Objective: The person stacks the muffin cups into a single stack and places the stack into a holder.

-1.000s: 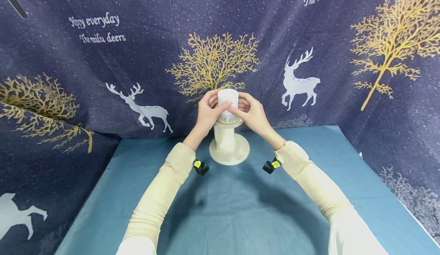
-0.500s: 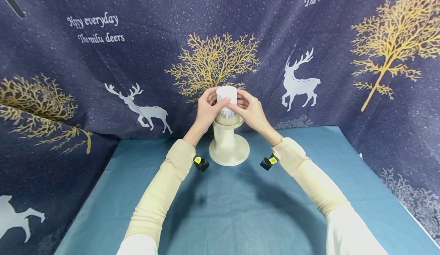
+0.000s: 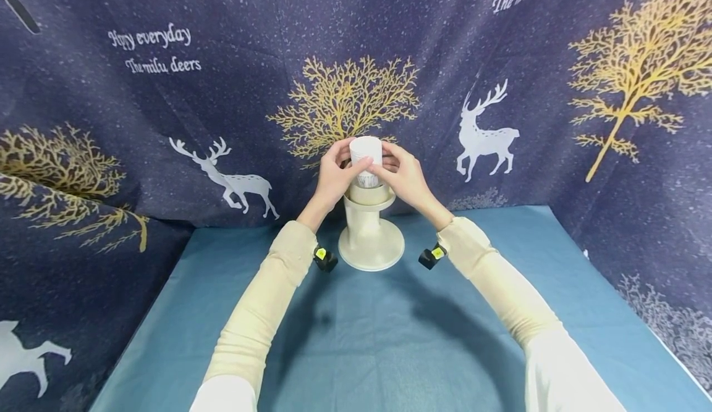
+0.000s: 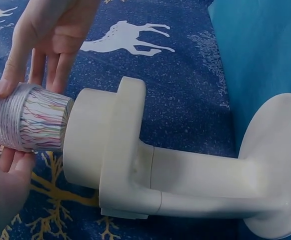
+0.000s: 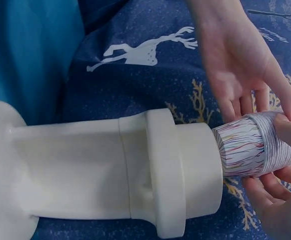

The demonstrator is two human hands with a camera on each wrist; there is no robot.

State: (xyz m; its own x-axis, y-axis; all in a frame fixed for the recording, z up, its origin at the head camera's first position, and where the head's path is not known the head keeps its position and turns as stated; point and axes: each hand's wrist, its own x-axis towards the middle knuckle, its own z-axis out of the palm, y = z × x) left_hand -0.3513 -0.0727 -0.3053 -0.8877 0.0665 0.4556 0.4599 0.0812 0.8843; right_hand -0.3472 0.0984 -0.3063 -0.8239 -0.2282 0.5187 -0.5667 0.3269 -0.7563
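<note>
A stack of white paper cups [image 3: 366, 160] with thin coloured stripes is held upright between both hands over a white pedestal holder [image 3: 369, 233]. My left hand [image 3: 340, 166] grips the stack's left side, thumb in front. From the right, my right hand [image 3: 394, 168] grips it. In the left wrist view the cup stack [image 4: 28, 122] has its lower end right at the open mouth of the holder [image 4: 150, 165]. The right wrist view shows the same cup stack [image 5: 253, 145] and holder [image 5: 110, 170], with fingers wrapped round the cups' upper end.
The holder stands near the back of a table covered in blue cloth [image 3: 356, 338]. A dark blue curtain [image 3: 167, 91] printed with deer and golden trees closes in the back and both sides. Black wrist cameras [image 3: 324, 257] hang under both sleeves.
Both hands have lifted the cup stack slightly, so its lower end has risen out of the holder's top. The holder has stayed in place.
</note>
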